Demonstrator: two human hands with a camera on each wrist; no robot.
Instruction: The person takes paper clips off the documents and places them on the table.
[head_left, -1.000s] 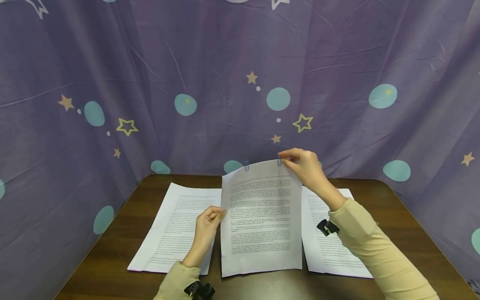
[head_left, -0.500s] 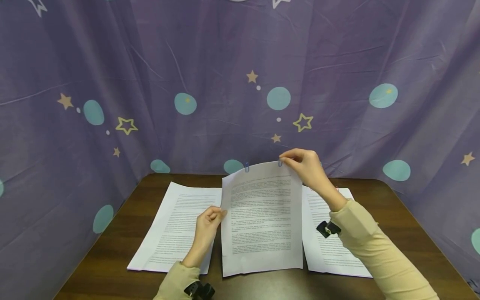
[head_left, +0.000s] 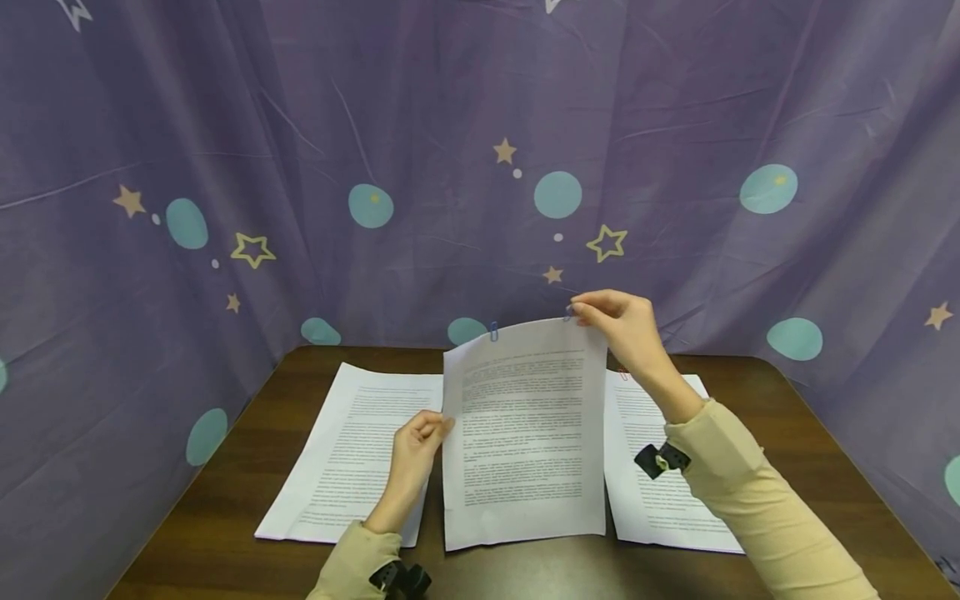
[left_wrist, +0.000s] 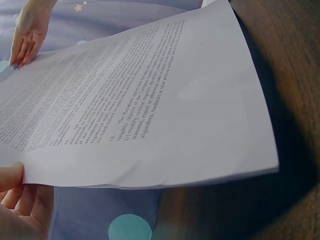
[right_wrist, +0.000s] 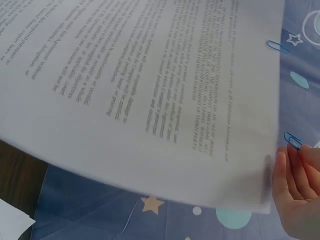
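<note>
Over the middle of the bench (head_left: 217, 508), a stack of printed sheets (head_left: 525, 442) is held up roughly upright, its print toward the person, in front of and between the left pile (head_left: 360, 467) and the right pile (head_left: 667, 500). The left hand (head_left: 417, 442) grasps the stack's left edge, thumb on the printed face; that grip probably steadies the paper so the other hand can work at the top. Seen from the left wrist, the bottom edge has some thickness, which suggests several sheets. Whether that edge touches the bench I cannot tell.

At the top right corner, the right hand (head_left: 622, 329) pinches a blue clip (right_wrist: 292, 140) between thumb and fingers. From the right wrist, this clip shows just past the top edge; I cannot tell whether it touches the paper. A second blue clip (head_left: 494, 332) sits on the top edge farther left, likely to bind the sheets there. Holding the stack raised presumably brings that edge within easy reach.

Both piles lie on the bench, the right one with a red clip (head_left: 623, 375) at its far edge. They seem set apart to leave handling room between them. Behind hangs a purple curtain (head_left: 450, 100).
</note>
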